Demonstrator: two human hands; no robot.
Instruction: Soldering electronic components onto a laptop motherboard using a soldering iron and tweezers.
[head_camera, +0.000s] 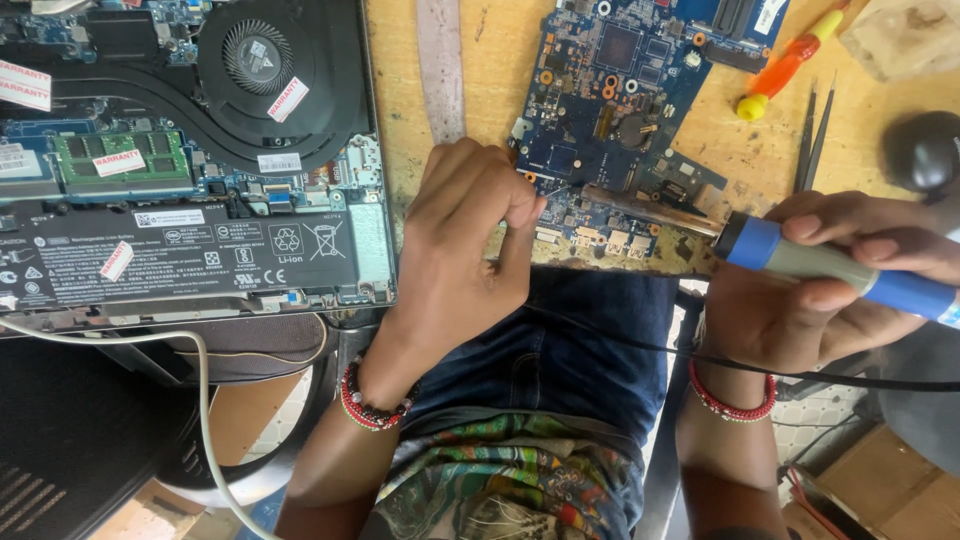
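Soldering iron with blue-and-grey handle and long brown metal barrel (800, 262), clamped in right hand (810, 290), fingers wrapped round the handle, thumb on top; barrel pointing toward 9 o'clock, tip down on the lower edge of the blue bare circuit board (610, 100). Held low and nearly flat, probably to bring the tip onto the board's edge connectors without crossing taller parts. Black cord (800, 378) trailing from the handle side across the lap toward 3 o'clock.

Left hand (465, 235) closed in a pinch at the board's lower left corner; thin silvery wire (556, 190), likely solder, just showing beyond the fingertips, aimed at the iron's tip. Pinch kept close to the joint, presumably for steadiness. Beaded red bracelets on both wrists.

Board lying on yellow wooden bench top (480, 60), lower edge flush with the bench edge at 6 o'clock, so hands work from the lap side with wrists hanging free. Grey flat metal strip (440, 60) just beside the board at 9 o'clock.

Further toward 9 o'clock: opened laptop base with round black fan, green memory module and black battery (190, 150), well apart from the iron. White cable (200, 400) looping below it.

At 1 o'clock: orange-and-yellow-handled screwdriver (785, 65); black pointed tweezers (815, 135) near the right hand. Bare bench between board and tweezers, narrow. Dark rounded object (925, 150) at 3 o'clock, kind not discernible.
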